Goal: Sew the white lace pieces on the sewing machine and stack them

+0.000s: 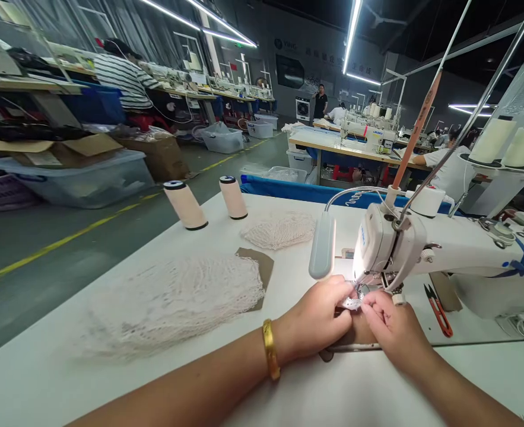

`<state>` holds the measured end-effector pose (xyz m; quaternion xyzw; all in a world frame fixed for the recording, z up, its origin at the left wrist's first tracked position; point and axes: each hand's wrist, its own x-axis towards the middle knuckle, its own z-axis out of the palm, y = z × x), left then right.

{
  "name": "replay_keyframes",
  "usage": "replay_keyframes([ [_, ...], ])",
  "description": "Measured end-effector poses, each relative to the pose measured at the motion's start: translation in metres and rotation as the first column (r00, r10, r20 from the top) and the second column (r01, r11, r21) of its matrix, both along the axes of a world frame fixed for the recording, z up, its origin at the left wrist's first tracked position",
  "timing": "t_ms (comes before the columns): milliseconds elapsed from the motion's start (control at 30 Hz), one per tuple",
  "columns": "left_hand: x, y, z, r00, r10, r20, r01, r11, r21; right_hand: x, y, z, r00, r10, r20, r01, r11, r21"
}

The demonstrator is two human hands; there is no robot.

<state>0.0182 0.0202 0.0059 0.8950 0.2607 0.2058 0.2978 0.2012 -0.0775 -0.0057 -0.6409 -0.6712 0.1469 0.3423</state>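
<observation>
On the white tabletop (288,267), lace stacks (186,296) lie left of the sewing machine (388,240); close against it, left hand (313,317) and right hand (395,326) pinch lace trim (351,304).

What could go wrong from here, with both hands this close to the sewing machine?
The left hand and right hand hold the lace piece right at the sewing machine's needle end; a slip might catch a fingertip. The orange-handled snips lie near the right hand, which could brush their blades. The peach thread cones stand near the table's edge and might topple if bumped.
</observation>
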Motion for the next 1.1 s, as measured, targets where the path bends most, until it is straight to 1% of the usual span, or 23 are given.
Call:
replay_keyframes([
  [167, 0.000, 0.004, -0.006, 1.000, -0.017, 0.024, 0.018, 0.999, -0.027, 0.003, 0.001, -0.004, 0.997, 0.017, 0.076, -0.019, 1.000, 0.024],
  [200, -0.001, 0.004, -0.006, 0.999, -0.029, 0.029, 0.029, 1.000, 0.005, 0.004, 0.000, -0.006, 0.993, 0.038, 0.114, -0.042, 0.998, 0.036],
  [267, -0.005, 0.000, -0.008, 0.996, -0.078, 0.043, 0.071, 0.989, 0.131, 0.008, -0.001, -0.008, 0.967, 0.109, 0.231, -0.128, 0.989, 0.069],
  [367, -0.012, -0.011, -0.008, 0.985, -0.156, 0.070, 0.124, 0.933, 0.337, 0.015, -0.005, -0.012, 0.888, 0.196, 0.417, -0.260, 0.960, 0.104],
  [433, -0.016, -0.020, -0.008, 0.982, -0.174, 0.075, 0.130, 0.905, 0.404, 0.018, -0.008, -0.012, 0.858, 0.206, 0.470, -0.291, 0.950, 0.115],
  [567, -0.019, -0.029, -0.004, 0.979, -0.195, 0.054, 0.150, 0.876, 0.458, 0.020, -0.012, -0.011, 0.855, 0.212, 0.473, -0.306, 0.943, 0.128],
  [733, -0.018, -0.025, -0.003, 0.986, -0.166, 0.026, 0.131, 0.858, 0.497, 0.020, -0.009, -0.012, 0.853, 0.182, 0.489, -0.281, 0.950, 0.136],
  [867, -0.015, -0.022, -0.002, 0.988, -0.152, 0.022, 0.118, 0.846, 0.521, 0.021, -0.006, -0.013, 0.847, 0.149, 0.510, -0.238, 0.964, 0.115],
  [967, -0.013, -0.020, 0.002, 0.989, -0.150, 0.009, 0.124, 0.845, 0.520, 0.020, -0.005, -0.013, 0.852, 0.135, 0.506, -0.227, 0.966, 0.124],
  [1100, -0.014, -0.018, 0.005, 0.992, -0.129, -0.014, 0.119, 0.868, 0.482, 0.019, -0.006, -0.013, 0.853, 0.170, 0.493, -0.271, 0.952, 0.140],
])
